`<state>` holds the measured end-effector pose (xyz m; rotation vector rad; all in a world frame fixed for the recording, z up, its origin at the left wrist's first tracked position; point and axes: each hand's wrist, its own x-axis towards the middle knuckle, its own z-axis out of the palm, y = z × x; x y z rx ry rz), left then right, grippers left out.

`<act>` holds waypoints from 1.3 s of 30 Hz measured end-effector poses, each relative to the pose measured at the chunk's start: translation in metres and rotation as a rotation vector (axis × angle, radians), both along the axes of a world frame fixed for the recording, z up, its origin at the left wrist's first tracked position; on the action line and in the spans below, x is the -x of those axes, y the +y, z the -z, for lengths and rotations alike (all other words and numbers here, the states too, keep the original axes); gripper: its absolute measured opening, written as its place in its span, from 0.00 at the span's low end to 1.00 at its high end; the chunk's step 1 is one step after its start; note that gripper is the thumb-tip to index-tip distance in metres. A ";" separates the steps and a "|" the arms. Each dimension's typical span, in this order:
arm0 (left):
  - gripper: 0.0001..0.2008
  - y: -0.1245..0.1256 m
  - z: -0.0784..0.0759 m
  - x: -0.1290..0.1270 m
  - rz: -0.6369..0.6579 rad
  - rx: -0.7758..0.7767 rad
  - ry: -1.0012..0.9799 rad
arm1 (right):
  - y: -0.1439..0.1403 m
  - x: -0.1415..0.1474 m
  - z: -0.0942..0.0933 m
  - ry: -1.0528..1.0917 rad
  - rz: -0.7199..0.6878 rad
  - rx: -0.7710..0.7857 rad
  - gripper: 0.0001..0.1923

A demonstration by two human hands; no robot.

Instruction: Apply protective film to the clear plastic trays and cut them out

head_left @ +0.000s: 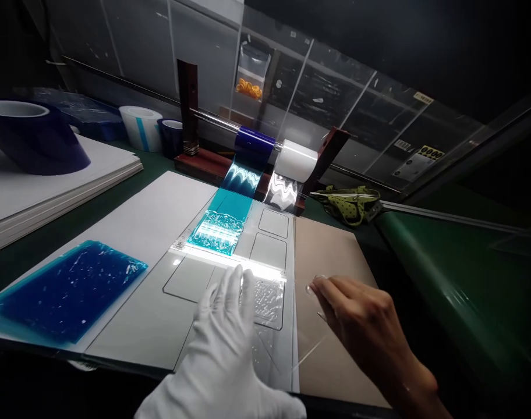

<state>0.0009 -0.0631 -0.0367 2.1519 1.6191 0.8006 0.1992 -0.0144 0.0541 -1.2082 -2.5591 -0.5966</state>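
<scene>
my left hand [230,343], in a white glove, lies flat on the clear panel [265,302] at 6 o'clock of the view, its fingers [241,291] held close together and stretched toward 12 o'clock, pressing on the wrinkled clear film over one of the panel's cut-out shapes. my right hand [361,326] is bare, coming in from 4 o'clock, its fingers [322,285] pinching the edge of a thin transparent sheet [311,349] that lies over the tan board [331,256], just beside the panel's right edge. a bright strip of reflected light crosses the panel right at my left fingertips. beyond it, toward 12 o'clock, a teal strip of film [222,224] runs up to a blue roll [253,142] on a rod, with a white roll [297,160] beside it at 1 o'clock. at 9 o'clock a blue film sheet [68,288] lies on a white board, well apart from both hands. a large dark blue tape roll [34,137] sits at 10 o'clock on stacked white boards on the tabletop [156,166].
</scene>
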 end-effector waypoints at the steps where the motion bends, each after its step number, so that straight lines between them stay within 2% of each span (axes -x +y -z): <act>1: 0.78 0.001 0.001 -0.008 -0.018 -0.052 0.052 | -0.005 0.009 0.003 0.011 0.001 -0.008 0.16; 3: 0.77 0.000 0.002 -0.020 -0.054 -0.107 0.141 | -0.014 0.026 0.008 0.035 0.011 -0.012 0.17; 5: 0.75 -0.001 0.001 -0.026 -0.056 -0.098 0.209 | -0.022 0.042 0.011 0.063 0.012 -0.009 0.17; 7: 0.73 -0.003 -0.001 -0.028 -0.046 -0.044 0.266 | -0.028 0.052 0.011 0.096 0.011 -0.020 0.17; 10: 0.69 -0.006 0.003 -0.021 -0.109 -0.020 0.341 | -0.034 0.054 0.005 0.152 -0.016 0.001 0.18; 13: 0.65 -0.010 0.012 -0.008 -0.139 -0.097 0.345 | -0.034 0.040 -0.001 0.292 -0.073 0.202 0.13; 15: 0.62 -0.013 0.016 0.003 -0.127 -0.147 0.330 | -0.033 0.028 0.001 0.441 -0.006 0.373 0.14; 17: 0.62 -0.015 0.015 0.012 -0.117 -0.164 0.329 | -0.034 0.022 0.011 0.575 0.083 0.562 0.16; 19: 0.60 -0.018 0.009 0.019 -0.105 -0.180 0.319 | -0.036 0.023 0.026 0.686 0.095 0.765 0.19; 22: 0.55 -0.021 0.000 0.026 -0.084 -0.215 0.265 | -0.043 0.034 0.044 0.856 0.067 0.948 0.20; 26: 0.52 -0.028 -0.004 0.029 -0.083 -0.223 0.145 | -0.049 0.046 0.052 1.134 0.092 1.087 0.23; 30: 0.50 -0.027 0.010 0.014 -0.143 -0.250 -0.138 | -0.048 0.050 0.063 1.454 0.001 1.336 0.20; 34: 0.34 -0.008 0.037 -0.017 -0.321 -0.445 -0.453 | -0.047 0.058 0.075 1.678 -0.165 1.528 0.19; 37: 0.34 0.004 0.046 -0.028 -0.310 -0.569 -0.500 | -0.046 0.057 0.071 1.708 -0.182 1.552 0.19; 39: 0.38 0.003 0.039 -0.023 -0.246 -0.552 -0.439 | -0.044 0.050 0.063 1.655 -0.128 1.476 0.20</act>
